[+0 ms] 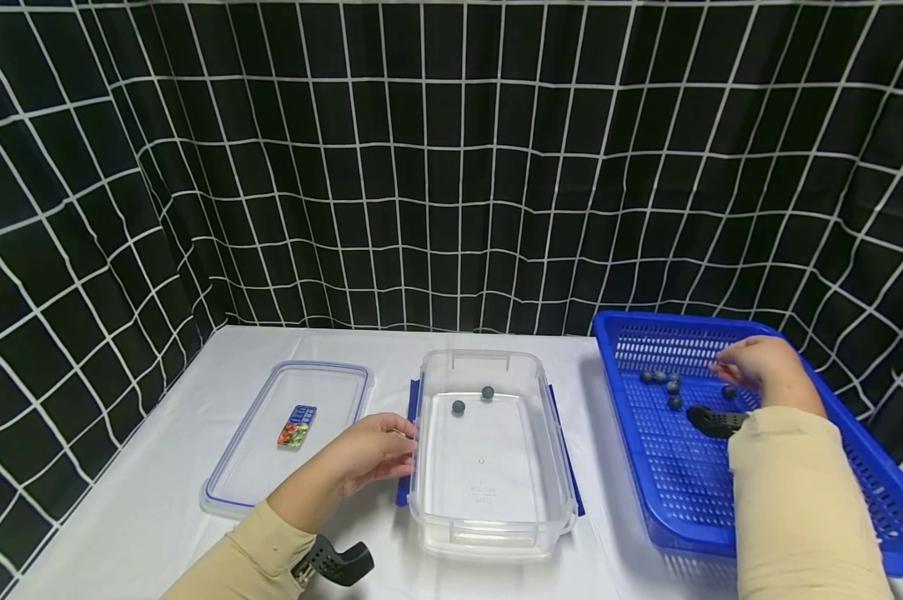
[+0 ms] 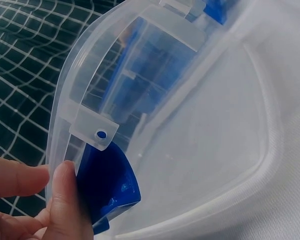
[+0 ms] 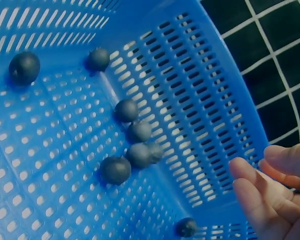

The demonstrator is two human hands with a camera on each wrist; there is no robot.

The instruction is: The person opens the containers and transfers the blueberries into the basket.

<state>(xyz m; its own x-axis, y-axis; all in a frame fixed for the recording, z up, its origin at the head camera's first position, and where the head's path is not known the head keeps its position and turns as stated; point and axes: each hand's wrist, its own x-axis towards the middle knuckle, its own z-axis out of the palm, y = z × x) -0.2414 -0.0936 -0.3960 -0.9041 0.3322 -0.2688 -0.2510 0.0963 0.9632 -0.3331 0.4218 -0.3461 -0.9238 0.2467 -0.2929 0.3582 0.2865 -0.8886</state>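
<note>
My left hand [image 1: 376, 454] pinches the left rim of a clear plastic food container [image 1: 489, 533], the rim between thumb and fingers in the left wrist view. A blue side latch [image 2: 107, 185] hangs open by the thumb. Two blueberries [image 1: 459, 407] lie on the container's floor toward its far end. Over the blue basket [image 1: 649, 500] my right hand [image 1: 768, 367] hovers with loosely bent fingers. Nothing shows between its fingertips in the right wrist view. Several blueberries [image 3: 116, 170] lie on the basket's floor, mostly along one wall.
A clear lid [image 1: 252, 467] with a blue seal and a coloured label lies flat left of the container. All this stands on a white-covered table [image 1: 121, 500]. A black curtain with a white grid [image 1: 436, 167] rises behind and at both sides.
</note>
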